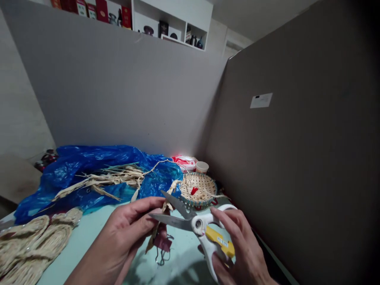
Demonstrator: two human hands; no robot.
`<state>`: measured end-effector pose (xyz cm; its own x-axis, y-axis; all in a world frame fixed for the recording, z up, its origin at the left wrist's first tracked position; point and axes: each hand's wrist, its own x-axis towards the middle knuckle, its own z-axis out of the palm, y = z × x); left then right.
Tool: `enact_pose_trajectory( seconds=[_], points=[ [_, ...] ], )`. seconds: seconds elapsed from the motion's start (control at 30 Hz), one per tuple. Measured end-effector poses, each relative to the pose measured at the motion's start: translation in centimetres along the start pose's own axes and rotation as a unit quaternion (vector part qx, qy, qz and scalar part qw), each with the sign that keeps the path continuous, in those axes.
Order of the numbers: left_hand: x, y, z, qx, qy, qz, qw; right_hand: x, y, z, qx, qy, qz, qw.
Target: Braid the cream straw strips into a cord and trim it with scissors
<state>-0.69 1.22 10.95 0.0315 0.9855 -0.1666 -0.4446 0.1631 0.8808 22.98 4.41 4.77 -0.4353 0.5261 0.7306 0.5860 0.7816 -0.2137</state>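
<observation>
My right hand grips a pair of scissors with white and yellow handles; their blades stand apart and point left. My left hand pinches a strip of dried husk between thumb and fingers, right at the blades. Below the left hand hangs a small woven piece with dark red cloth and a metal ring. Both hands hover over the pale green table.
A blue plastic bag carries a bundle of dried husks at the back left. Woven straw coils lie at the near left. A small round basket, a paper cup and a red-and-white packet sit by the grey partitions.
</observation>
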Motion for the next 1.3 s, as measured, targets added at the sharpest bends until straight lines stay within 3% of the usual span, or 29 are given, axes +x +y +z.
enact_pose_trajectory(
  seconds=[0.2, 0.37, 0.53, 0.73, 0.87, 1.13, 1.3],
  points=[
    [-0.3, -0.4, 0.5, 0.010, -0.021, 0.033, 0.999, -0.3, 0.2, 0.4, -0.023, 0.022, -0.026, 0.999],
    [-0.7, -0.7, 0.8, 0.106, 0.010, 0.080, 0.991, -0.6, 0.5, 0.7, -0.019, 0.062, -0.050, 0.997],
    [-0.7, -1.0, 1.0, 0.128, 0.012, 0.079, 0.989, -0.7, 0.8, 0.7, -0.009, 0.065, -0.080, 0.995],
    [-0.9, -0.8, 1.2, 0.203, 0.030, 0.126, 0.971, -0.5, 0.5, 0.6, -0.004, 0.062, -0.096, 0.993],
    [-1.0, -0.8, 1.1, 0.208, 0.039, 0.109, 0.971, -0.5, 0.4, 0.6, 0.020, 0.058, -0.094, 0.994],
    [-0.1, -1.5, -0.1, 0.234, 0.001, 0.062, 0.970, -0.4, 0.6, 1.2, 0.037, 0.040, -0.063, 0.997],
    [0.4, -1.6, 0.1, 0.247, -0.005, 0.062, 0.967, -0.4, 0.8, 1.7, 0.035, 0.041, -0.053, 0.997]
  ],
)
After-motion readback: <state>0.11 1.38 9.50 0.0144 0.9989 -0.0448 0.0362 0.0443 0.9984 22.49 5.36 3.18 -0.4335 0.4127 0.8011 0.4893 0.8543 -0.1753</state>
